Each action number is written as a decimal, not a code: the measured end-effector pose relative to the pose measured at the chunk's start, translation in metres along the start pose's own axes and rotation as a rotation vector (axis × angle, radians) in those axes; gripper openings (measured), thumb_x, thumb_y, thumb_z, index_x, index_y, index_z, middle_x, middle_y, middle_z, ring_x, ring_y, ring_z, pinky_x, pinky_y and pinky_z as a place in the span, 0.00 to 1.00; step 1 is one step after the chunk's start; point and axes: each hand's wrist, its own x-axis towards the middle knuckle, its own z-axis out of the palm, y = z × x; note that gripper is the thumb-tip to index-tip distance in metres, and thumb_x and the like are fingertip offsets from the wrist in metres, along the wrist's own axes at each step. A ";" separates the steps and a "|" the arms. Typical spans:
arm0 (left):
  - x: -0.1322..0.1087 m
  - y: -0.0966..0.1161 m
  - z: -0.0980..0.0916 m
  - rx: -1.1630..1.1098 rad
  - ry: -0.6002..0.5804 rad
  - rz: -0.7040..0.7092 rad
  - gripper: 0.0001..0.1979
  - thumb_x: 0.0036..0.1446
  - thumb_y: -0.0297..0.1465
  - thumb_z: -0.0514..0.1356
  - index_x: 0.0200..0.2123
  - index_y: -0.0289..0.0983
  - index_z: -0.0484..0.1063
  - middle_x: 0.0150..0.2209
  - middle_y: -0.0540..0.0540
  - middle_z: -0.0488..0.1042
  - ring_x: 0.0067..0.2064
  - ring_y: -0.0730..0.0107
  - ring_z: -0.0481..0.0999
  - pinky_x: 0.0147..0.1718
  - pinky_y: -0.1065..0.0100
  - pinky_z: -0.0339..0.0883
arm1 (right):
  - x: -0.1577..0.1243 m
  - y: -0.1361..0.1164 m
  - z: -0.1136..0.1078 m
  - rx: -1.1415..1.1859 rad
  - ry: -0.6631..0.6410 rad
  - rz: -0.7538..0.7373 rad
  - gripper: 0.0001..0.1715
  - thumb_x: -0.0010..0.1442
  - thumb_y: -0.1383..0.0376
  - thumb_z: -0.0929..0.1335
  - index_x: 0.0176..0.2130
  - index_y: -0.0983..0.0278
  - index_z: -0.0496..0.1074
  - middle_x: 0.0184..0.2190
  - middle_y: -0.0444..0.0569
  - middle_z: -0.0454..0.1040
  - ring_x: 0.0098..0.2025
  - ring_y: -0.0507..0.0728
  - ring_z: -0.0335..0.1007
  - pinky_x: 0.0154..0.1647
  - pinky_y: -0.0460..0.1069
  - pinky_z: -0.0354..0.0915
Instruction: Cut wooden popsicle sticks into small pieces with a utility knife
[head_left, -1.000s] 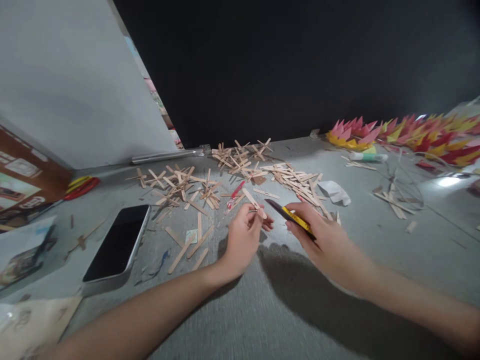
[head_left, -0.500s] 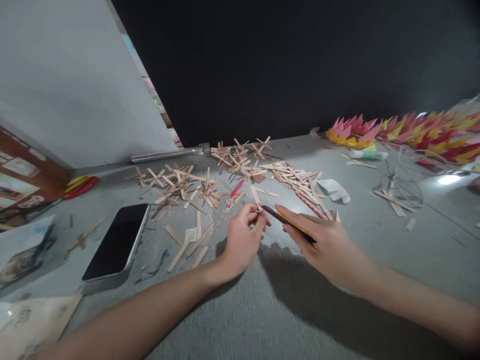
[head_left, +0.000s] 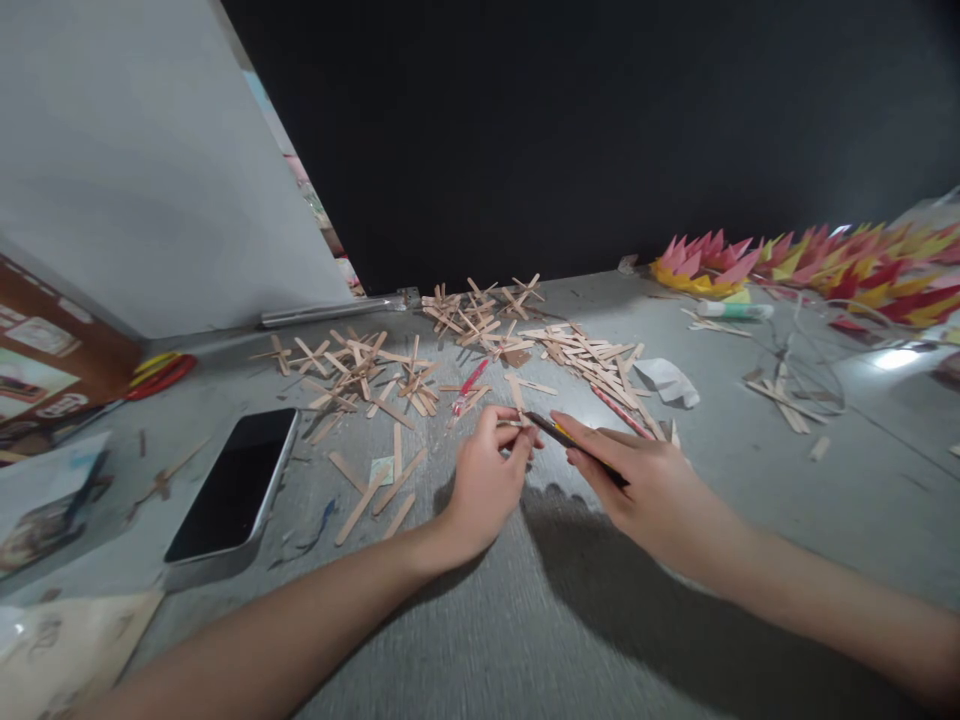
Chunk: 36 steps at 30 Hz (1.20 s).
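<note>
pinching a pale wooden stick [head_left: 516, 388] near its lower end, the left hand [head_left: 487, 475] has its thumb and fingers together on it, just above the middle of the grey table [head_left: 465, 640]. the right hand [head_left: 652, 485] is wrapped around a black and yellow utility knife [head_left: 574, 447], whose dark tip meets the stick or lies just beside it, right at the left fingertips; which of the two i cannot tell. just beyond the hands lie a red tube [head_left: 471, 379] and a pile of loose sticks [head_left: 592, 360], with a crumpled white paper [head_left: 669, 382] at the pile's right edge. farther left are crossed sticks [head_left: 356, 370] in a heap, and nearer the left forearm a few single sticks [head_left: 400, 485] around a small pale green square [head_left: 382, 470]. a dark-screened phone [head_left: 236, 485] lies left of these. out to the right, a white and green glue stick [head_left: 736, 311] rests near pink and yellow paper points [head_left: 705, 265]. behind everything stands a black panel [head_left: 600, 130].
</note>
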 end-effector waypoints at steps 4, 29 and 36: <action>0.000 0.000 0.001 -0.003 0.002 -0.012 0.11 0.70 0.40 0.60 0.43 0.41 0.64 0.32 0.48 0.83 0.31 0.66 0.80 0.34 0.65 0.67 | -0.001 0.000 0.000 0.014 -0.015 0.011 0.27 0.76 0.65 0.61 0.69 0.61 0.68 0.44 0.56 0.84 0.39 0.60 0.82 0.39 0.52 0.73; -0.002 0.000 -0.001 -0.053 -0.015 -0.011 0.10 0.71 0.38 0.59 0.40 0.40 0.63 0.31 0.49 0.80 0.30 0.68 0.78 0.31 0.68 0.66 | 0.008 -0.016 -0.014 0.415 -0.179 0.234 0.16 0.76 0.57 0.63 0.48 0.61 0.77 0.26 0.43 0.75 0.22 0.51 0.65 0.23 0.46 0.60; -0.001 -0.002 -0.001 -0.102 -0.024 -0.020 0.10 0.71 0.39 0.59 0.41 0.41 0.62 0.32 0.47 0.81 0.32 0.67 0.80 0.33 0.68 0.67 | 0.010 -0.018 -0.012 0.693 -0.264 0.414 0.21 0.74 0.51 0.64 0.39 0.62 0.75 0.19 0.37 0.62 0.15 0.47 0.55 0.13 0.44 0.50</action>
